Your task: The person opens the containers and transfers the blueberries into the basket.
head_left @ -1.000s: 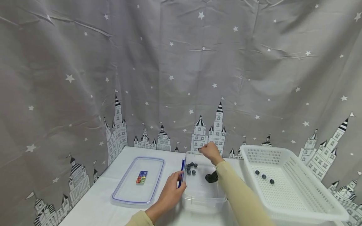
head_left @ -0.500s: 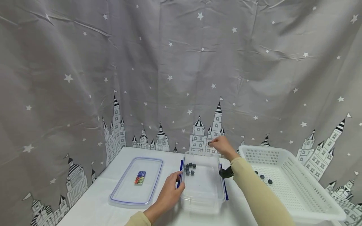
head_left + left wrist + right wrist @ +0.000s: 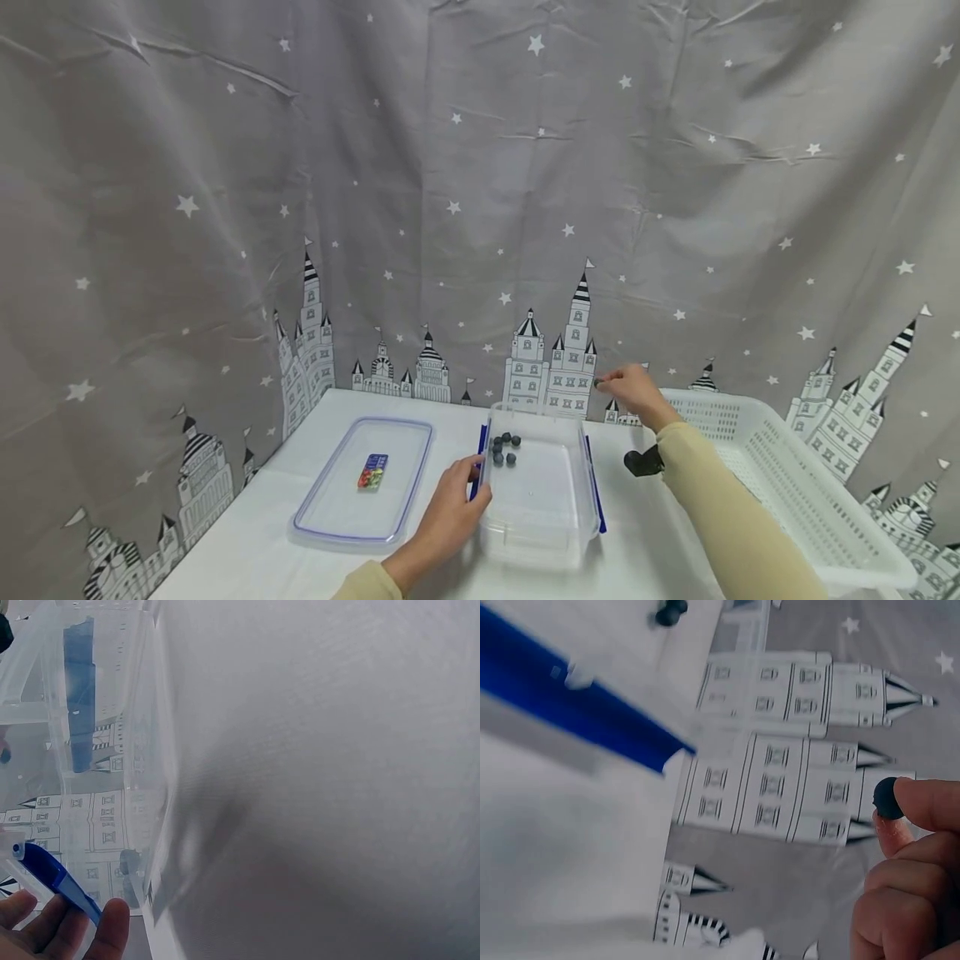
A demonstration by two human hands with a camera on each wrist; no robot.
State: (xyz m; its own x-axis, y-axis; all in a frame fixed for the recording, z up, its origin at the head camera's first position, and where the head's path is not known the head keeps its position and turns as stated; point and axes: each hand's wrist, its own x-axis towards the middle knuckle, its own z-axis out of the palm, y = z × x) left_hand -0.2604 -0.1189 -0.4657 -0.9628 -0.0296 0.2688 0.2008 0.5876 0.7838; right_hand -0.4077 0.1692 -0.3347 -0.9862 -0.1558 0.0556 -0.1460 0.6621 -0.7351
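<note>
- Your right hand (image 3: 636, 392) is right of centre in the frame, lifted in front of the gray curtain (image 3: 420, 167). It pinches one dark ball (image 3: 889, 799) between thumb and fingertip, as the right wrist view shows; a tip pinch probably suits something so small and round.
- Your remaining fingers fold back into the palm, which leaves that ball largely exposed.
- Your left hand (image 3: 452, 502) lies at the lower centre, against the left side of the clear box (image 3: 543, 492). Its thumb stands apart from relaxed fingers that touch the blue latch (image 3: 52, 874); presumably you are steadying the box there. How firmly you press, you cannot tell from these views.
- Six more dark balls (image 3: 511, 460) sit in the box, clustered toward its upper left corner, well away from its near end.
- The box stands uncovered between the lid (image 3: 352, 508) on the left and the white basket (image 3: 795, 500) on the right, likely so that both your hands reach it.
- The lid lies flat on the white surface (image 3: 247, 542), apart from the box, with a colorful label (image 3: 372, 472) near its middle.
- Your right sleeve (image 3: 731, 508) crosses the basket's left part, hiding whatever lies beneath.
</note>
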